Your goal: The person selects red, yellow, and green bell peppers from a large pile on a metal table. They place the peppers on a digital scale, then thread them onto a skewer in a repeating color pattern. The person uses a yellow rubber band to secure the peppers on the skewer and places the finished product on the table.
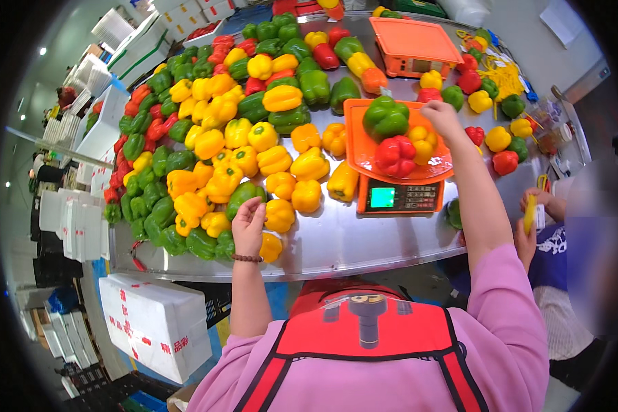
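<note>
Tray of an orange digital scale (429, 197) on a metal table (323, 250): a large green bell pepper (386, 118) left, a red bell pepper (395, 156) near, yellow bell pepper (422, 143) right. Right hand (443, 119), fingers bent, at the tray's far right; left hand (248, 225), loosely curled, before the heap's near edge; whether either grips anything cannot be told.

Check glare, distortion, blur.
Head view: fisheye bends the metal table's front edge; picture corners go black. Head view: highlights glint on the green pepper in the orange pan; the scale display glows green. Head view: a blurred patch hides part of the co-worker at right.
</note>
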The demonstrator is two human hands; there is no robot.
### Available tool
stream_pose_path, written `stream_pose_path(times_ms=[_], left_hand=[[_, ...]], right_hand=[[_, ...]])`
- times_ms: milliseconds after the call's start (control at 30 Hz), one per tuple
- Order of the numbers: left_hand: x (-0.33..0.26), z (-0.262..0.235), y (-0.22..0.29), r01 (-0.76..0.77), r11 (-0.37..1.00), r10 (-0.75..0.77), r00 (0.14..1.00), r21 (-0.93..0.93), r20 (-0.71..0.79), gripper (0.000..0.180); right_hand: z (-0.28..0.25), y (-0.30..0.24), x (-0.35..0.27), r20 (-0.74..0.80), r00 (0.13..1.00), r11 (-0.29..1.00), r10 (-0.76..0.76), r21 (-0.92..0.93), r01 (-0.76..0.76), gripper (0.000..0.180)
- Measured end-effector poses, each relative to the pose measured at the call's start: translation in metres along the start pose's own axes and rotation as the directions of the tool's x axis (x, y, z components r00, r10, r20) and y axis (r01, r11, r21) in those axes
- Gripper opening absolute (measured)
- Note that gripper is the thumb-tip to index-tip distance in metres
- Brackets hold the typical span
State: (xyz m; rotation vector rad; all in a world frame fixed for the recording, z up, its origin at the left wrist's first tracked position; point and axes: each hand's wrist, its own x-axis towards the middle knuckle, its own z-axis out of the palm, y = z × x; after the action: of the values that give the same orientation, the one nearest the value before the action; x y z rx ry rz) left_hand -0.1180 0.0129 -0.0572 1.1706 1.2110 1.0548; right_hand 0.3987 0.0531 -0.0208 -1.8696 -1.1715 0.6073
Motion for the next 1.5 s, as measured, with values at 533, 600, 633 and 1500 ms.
stream_pose_path(times_ms=[533,600,633,1500], left_hand=[[-0.007,-0.037,-0.01,-0.068,0.963,0.109,0.983,0.261,-0.145,0.028],[-0.015,-0.057,-0.01,-0.039,0.899,0.071,0.996,0.436,-0.058,0.03],[-0.023,-0.067,-0.011,-0.027,0.857,0.044,0.999,0.515,-0.021,0.031],[-0.051,0.026,0.071,-0.544,0.573,0.328,0.838,0.613,0.437,0.058]], right_hand=[[0.009,-0.016,-0.152,-0.334,0.942,0.837,-0.031,0.506,0.207,0.065],[0.031,-0.035,-0.197,-0.255,0.963,0.784,-0.09,0.578,0.227,0.068],[0.046,-0.047,-0.222,-0.114,0.988,0.748,-0.108,0.645,0.156,0.071],[0.172,-0.103,-0.26,0.594,0.707,0.923,-0.384,0.281,0.265,0.078]])
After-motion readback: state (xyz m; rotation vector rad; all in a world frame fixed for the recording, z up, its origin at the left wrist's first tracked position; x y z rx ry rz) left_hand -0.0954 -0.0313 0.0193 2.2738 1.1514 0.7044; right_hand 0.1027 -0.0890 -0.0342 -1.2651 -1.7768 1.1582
